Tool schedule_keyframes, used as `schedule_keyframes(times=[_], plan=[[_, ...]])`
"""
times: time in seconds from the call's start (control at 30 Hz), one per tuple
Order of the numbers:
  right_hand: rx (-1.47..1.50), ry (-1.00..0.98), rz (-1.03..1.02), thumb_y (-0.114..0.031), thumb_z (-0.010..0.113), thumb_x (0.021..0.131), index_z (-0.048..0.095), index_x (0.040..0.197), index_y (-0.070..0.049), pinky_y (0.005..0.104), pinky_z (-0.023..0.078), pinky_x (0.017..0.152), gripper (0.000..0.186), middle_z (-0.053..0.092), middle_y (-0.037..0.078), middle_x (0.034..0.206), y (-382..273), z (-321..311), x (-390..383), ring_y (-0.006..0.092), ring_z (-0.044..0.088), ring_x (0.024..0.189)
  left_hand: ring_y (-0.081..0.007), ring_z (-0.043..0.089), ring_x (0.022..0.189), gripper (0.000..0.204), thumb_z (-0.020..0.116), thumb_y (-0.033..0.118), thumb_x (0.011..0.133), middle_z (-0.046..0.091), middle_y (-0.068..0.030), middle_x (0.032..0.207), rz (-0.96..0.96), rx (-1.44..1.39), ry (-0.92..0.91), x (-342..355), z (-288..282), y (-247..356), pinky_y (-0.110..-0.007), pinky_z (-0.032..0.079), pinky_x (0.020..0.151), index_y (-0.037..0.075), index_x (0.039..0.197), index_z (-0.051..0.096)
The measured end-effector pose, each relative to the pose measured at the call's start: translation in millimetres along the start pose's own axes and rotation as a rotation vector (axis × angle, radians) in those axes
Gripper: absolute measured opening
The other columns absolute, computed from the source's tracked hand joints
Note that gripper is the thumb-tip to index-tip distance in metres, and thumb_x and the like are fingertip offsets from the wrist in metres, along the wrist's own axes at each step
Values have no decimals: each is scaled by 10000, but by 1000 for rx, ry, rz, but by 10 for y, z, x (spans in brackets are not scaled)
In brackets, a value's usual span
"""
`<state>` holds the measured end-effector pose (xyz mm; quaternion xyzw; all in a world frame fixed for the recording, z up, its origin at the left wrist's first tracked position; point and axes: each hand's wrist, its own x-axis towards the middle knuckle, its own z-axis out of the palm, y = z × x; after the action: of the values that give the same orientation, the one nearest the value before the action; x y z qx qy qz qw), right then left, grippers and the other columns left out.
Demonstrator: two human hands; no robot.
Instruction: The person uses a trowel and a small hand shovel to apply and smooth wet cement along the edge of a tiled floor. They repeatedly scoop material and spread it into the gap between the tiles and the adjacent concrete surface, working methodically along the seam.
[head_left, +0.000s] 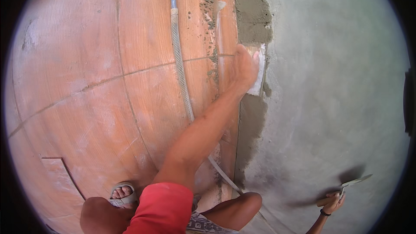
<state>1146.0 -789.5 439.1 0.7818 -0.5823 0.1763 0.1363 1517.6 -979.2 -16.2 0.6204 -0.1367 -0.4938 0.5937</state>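
Observation:
My left hand [248,68], on a bare arm with a red sleeve, presses down on a small rectangular tile piece [261,76]. The piece looks whitish and dusty, with a tan patch at its far end. Beneath it runs a strip of wet grey mortar [251,125] along the edge of the wood-look tiles. The fingers of that hand are blurred and partly hidden. Off at the lower right, my right hand [333,202] is closed round the wooden handle of a trowel [357,180]; its metal blade points right over the grey floor.
Orange-brown wood-look tiles [86,112] cover the left side, with smooth grey concrete [333,82] on the right. A braided hose [180,60] runs lengthwise over the tiles and under my left arm. Mortar crumbs [209,8] lie beside it. A loose tile [63,173] rests at lower left, near my sandalled foot [123,193].

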Motion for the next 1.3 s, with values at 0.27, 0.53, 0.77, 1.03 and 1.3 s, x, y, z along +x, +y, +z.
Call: schedule_keyframes(times=[0.27, 0.53, 0.77, 1.03, 1.3], plan=[[-103, 4, -47, -277, 515, 934, 505, 854, -28, 298, 454, 506, 261, 503, 47, 588, 121, 14, 61, 160, 541, 506, -440, 575, 1020, 422, 609, 320, 914, 574, -286, 1092, -61, -6, 13, -917, 185, -741, -526, 451, 829, -24, 1093, 442], [25, 21, 10, -264, 542, 918, 501, 859, -27, 307, 469, 506, 248, 504, 48, 599, 67, 83, 59, 164, 544, 510, -493, 571, 983, 466, 572, 314, 944, 580, -321, 1049, 45, -74, 201, -195, 54, -598, -550, 441, 816, -55, 1168, 394], [-53, 14, -11, -281, 519, 917, 501, 854, -23, 306, 465, 511, 266, 505, 51, 598, 81, 66, 40, 170, 540, 509, -499, 584, 949, 434, 561, 334, 951, 587, -324, 1036, -12, -64, 231, 560, -98, -266, -546, 448, 810, -46, 1084, 399], [-153, 17, -40, -314, 516, 918, 498, 824, -28, 302, 455, 519, 302, 497, 52, 586, 20, 48, 35, 169, 532, 507, -487, 587, 935, 419, 580, 299, 937, 593, -311, 1008, 100, -32, 135, -465, 249, -847, -530, 449, 803, -49, 1099, 412], [-63, 26, -10, -318, 516, 921, 498, 846, -21, 300, 455, 521, 307, 501, 58, 598, 1, 102, 29, 171, 530, 509, -490, 570, 918, 377, 597, 286, 932, 578, -315, 972, 117, -101, 169, 37, 163, -208, -530, 437, 784, -38, 1023, 426]])
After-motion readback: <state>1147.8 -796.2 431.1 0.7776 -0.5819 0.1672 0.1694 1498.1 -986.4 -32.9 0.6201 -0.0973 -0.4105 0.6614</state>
